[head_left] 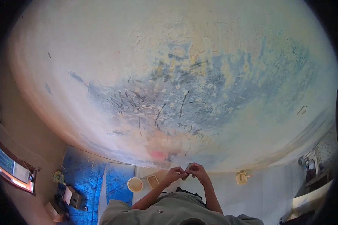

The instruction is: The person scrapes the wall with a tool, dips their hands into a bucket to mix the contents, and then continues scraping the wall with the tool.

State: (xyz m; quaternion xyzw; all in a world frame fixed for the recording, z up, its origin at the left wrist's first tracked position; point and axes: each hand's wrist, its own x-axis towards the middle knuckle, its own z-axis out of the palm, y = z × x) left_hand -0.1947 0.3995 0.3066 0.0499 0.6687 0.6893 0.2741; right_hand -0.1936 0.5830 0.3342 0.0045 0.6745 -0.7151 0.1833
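Observation:
My left hand and my right hand meet in front of my body, low in the view. Between their closed fingertips is a small, narrow, greyish tube-like object. The right fingers pinch its upper part, while the left fingertips press against its side lower down. I cannot tell its exact kind, since the fingers cover much of it. Just beyond the hands rises a huge pale canvas with grey-blue, yellow and pink paint and dark strokes.
A round cream bucket and a rectangular tray stand on the floor left of my hands. Farther left lies a blue paint-marked sheet, with boxes beside it. A yellowish container is on the right.

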